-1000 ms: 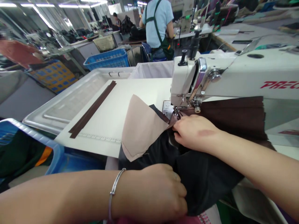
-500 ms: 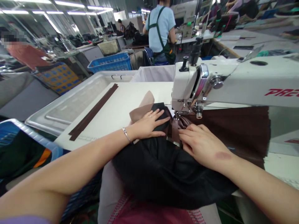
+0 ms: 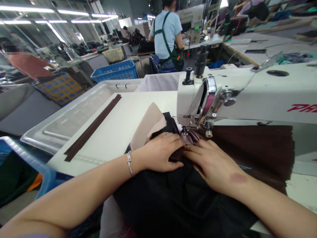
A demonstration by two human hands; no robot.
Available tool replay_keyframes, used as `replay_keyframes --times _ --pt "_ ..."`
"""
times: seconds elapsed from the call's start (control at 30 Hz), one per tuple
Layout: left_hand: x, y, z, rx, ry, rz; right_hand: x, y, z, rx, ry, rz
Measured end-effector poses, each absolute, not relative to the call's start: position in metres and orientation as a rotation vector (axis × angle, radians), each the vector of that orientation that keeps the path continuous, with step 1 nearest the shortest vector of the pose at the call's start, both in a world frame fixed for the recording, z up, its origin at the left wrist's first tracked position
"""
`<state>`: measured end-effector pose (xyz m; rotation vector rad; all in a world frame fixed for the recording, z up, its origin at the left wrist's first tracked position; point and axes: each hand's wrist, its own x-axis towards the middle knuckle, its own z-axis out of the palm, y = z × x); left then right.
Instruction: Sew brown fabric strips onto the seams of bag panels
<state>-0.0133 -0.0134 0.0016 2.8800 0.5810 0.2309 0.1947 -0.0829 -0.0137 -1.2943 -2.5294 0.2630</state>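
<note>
Fingers of the left hand are curled over a dark fold just in front of the sewing machine, and the fold appears to be gripped between them and the thumb. The same bunched material is touched by the fingers of the right hand, which are slightly bent and held close together; with that thumb hidden, whether anything is pinched there cannot be told. Gathered brown cloth is bunched at the presser foot of the sewing machine, and a brown panel is spread beneath its arm. Black cloth is draped in front of the sewing machine, and a beige piece is laid to its left. By judgement, the work is partway through: layers have been brought together at the presser foot, but none has been taken clear, and no finished seam can be made out. Farther left of the sewing machine, brown strips are laid on the white desk, untouched by either hand.
</note>
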Motion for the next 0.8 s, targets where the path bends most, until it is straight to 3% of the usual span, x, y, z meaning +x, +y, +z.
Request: replay_keyframes --times 0.5,0.8 --pt "-0.009 -0.005 -0.007 2.706 0.971 0.349 0.204 -0.086 -0.018 -1.228 -2.54 0.218" --pt "-0.007 0.001 -0.006 2.576 0.839 0.3 0.216 -0.08 -0.013 -1.183 -2.648 0.224"
